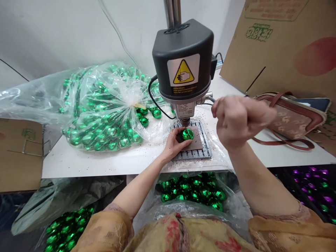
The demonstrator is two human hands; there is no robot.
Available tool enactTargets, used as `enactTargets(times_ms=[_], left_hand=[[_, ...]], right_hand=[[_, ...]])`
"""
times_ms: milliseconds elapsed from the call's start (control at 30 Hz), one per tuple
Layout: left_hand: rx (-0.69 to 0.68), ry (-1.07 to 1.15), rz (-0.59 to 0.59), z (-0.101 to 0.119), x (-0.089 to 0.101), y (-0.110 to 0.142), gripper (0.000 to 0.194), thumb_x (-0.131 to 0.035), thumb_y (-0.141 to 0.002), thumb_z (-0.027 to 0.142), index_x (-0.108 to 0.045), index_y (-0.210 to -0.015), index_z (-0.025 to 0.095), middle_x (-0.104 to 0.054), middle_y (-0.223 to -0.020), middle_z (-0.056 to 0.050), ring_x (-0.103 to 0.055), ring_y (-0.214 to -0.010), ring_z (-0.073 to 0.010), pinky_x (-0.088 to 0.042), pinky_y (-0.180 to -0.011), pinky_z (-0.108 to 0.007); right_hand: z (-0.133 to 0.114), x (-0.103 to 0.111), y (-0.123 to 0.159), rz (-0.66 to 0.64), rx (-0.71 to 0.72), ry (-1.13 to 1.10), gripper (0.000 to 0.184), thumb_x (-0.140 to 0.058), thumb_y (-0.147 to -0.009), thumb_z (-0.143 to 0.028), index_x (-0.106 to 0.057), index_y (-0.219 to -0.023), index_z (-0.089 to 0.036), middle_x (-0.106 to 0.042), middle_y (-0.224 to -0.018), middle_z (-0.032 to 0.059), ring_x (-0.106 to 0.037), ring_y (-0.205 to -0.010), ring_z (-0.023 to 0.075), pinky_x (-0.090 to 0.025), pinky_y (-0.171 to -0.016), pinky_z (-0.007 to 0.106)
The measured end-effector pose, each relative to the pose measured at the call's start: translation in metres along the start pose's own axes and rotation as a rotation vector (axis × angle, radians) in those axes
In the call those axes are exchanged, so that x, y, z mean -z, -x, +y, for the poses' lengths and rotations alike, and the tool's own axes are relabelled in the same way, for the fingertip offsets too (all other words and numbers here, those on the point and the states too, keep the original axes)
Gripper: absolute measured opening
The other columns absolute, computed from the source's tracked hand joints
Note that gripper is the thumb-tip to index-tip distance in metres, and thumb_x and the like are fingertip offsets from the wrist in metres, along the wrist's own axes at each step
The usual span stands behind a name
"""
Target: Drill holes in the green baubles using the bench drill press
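Observation:
A black bench drill press (183, 56) with a yellow warning label stands over its slotted metal base (206, 141). My left hand (174, 142) pinches a shiny green faceted ball (188, 134) on a brown board (198, 140), directly below the chuck (185, 122). The drill tip seems to meet the top of the ball, though contact is hard to make out. To the right of the machine, my right hand (237, 117) is closed around the feed lever (210, 99), whose far end is hidden in the fist.
A knotted clear bag (105, 112) of green balls fills the table's left side. More green balls (193, 189) lie in a bag below the front edge. A handbag (294, 115) and cardboard box (275, 45) stand right. Dark shavings litter the white table (91, 162).

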State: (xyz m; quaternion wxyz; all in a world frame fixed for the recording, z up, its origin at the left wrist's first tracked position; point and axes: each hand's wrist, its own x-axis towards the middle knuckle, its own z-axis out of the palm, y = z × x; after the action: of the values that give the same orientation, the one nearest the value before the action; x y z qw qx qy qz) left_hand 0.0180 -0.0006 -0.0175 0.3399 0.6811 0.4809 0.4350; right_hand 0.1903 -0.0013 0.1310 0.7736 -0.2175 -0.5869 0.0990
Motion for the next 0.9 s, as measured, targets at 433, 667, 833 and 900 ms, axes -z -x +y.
enactTargets(times_ms=[433, 667, 833, 900], left_hand=[[-0.263, -0.226, -0.260, 0.041, 0.029, 0.093, 0.045, -0.075, -0.082, 0.041, -0.061, -0.120, 0.023, -0.067, -0.106, -0.008, -0.065, -0.095, -0.0220, -0.053, -0.080, -0.034], [-0.159, -0.980, -0.722, -0.019, 0.055, 0.197, 0.057, -0.071, -0.072, 0.022, -0.064, -0.128, 0.030, -0.071, -0.114, -0.010, -0.068, -0.088, -0.0301, -0.051, -0.073, -0.039], [-0.069, -1.030, -0.646, -0.002, 0.065, 0.196, 0.053, -0.082, -0.068, 0.038, -0.071, -0.118, 0.029, -0.074, -0.112, -0.011, -0.070, -0.093, -0.0329, -0.054, -0.075, -0.040], [-0.121, -0.913, -0.757, 0.027, 0.071, 0.176, 0.033, -0.078, -0.076, 0.041, -0.074, -0.105, 0.027, -0.075, -0.099, -0.011, -0.070, -0.087, -0.0311, -0.054, -0.070, -0.039]], right_hand=[[-0.004, -0.024, -0.064, 0.068, -0.229, -0.260, 0.043, -0.057, -0.085, -0.010, -0.040, -0.048, -0.023, -0.028, -0.039, -0.0073, -0.029, -0.032, 0.0082, -0.016, -0.032, 0.031], [-0.002, -0.025, -0.062, 0.082, -0.129, -0.231, 0.042, -0.059, -0.084, -0.013, -0.037, -0.050, -0.022, -0.028, -0.041, -0.0075, -0.030, -0.033, 0.0060, -0.016, -0.034, 0.029], [-0.009, -0.024, -0.059, 0.072, -0.148, -0.190, 0.040, -0.055, -0.085, -0.013, -0.035, -0.052, -0.022, -0.024, -0.043, -0.0070, -0.028, -0.035, 0.0056, -0.017, -0.037, 0.030], [-0.010, -0.024, -0.058, 0.078, -0.155, -0.193, 0.039, -0.056, -0.084, -0.012, -0.036, -0.051, -0.022, -0.025, -0.043, -0.0070, -0.028, -0.035, 0.0057, -0.018, -0.036, 0.030]])
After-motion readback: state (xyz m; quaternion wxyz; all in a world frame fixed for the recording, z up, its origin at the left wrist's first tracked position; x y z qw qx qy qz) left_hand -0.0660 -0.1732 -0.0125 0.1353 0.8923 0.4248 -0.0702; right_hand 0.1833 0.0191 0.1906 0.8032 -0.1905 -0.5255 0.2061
